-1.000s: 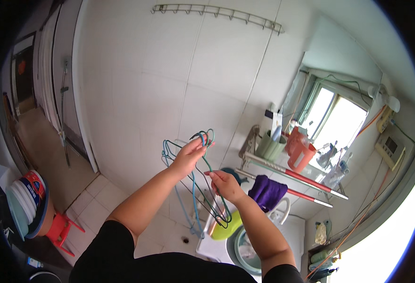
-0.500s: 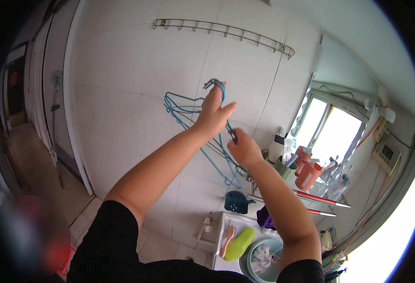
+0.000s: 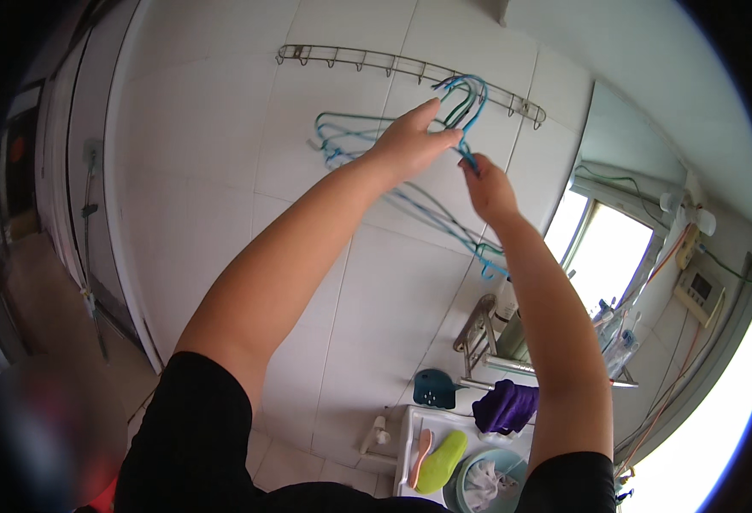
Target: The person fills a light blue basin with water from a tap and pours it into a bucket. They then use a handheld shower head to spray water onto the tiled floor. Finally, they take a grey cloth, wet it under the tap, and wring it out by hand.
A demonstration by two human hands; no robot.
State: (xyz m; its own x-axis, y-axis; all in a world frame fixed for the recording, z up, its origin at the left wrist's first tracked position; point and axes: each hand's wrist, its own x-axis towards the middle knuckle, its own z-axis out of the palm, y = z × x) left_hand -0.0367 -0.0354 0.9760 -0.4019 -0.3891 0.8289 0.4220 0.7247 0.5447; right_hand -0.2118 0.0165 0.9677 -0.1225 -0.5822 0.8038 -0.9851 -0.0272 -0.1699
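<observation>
A bundle of blue and green wire clothes hangers (image 3: 482, 92) is raised in front of the white tiled wall. My left hand (image 3: 412, 141) is closed around the bundle below the hooks, its thumb against the wires; some of its fingers are hidden behind. Just beneath, my right hand (image 3: 489, 190) pinches the hangers' necks. The hook ends overlap a metal hook rack (image 3: 389, 61) on the wall; whether any hook rests on the rail I cannot tell. The hangers' long arms spread to the left and lower right, partly behind my forearms.
Below stands a white sink (image 3: 406, 427) bearing a lime-green brush (image 3: 443, 462) and a basin (image 3: 513, 462) with pale cloth. A purple cloth (image 3: 506, 407), a dark teal dish (image 3: 434, 389) and a metal shelf (image 3: 476, 325) are near it. A mirror (image 3: 590, 128) hangs at right.
Both hands have moved up and to the right with the hangers. The hooks went from well below the rack to overlapping its right half.
</observation>
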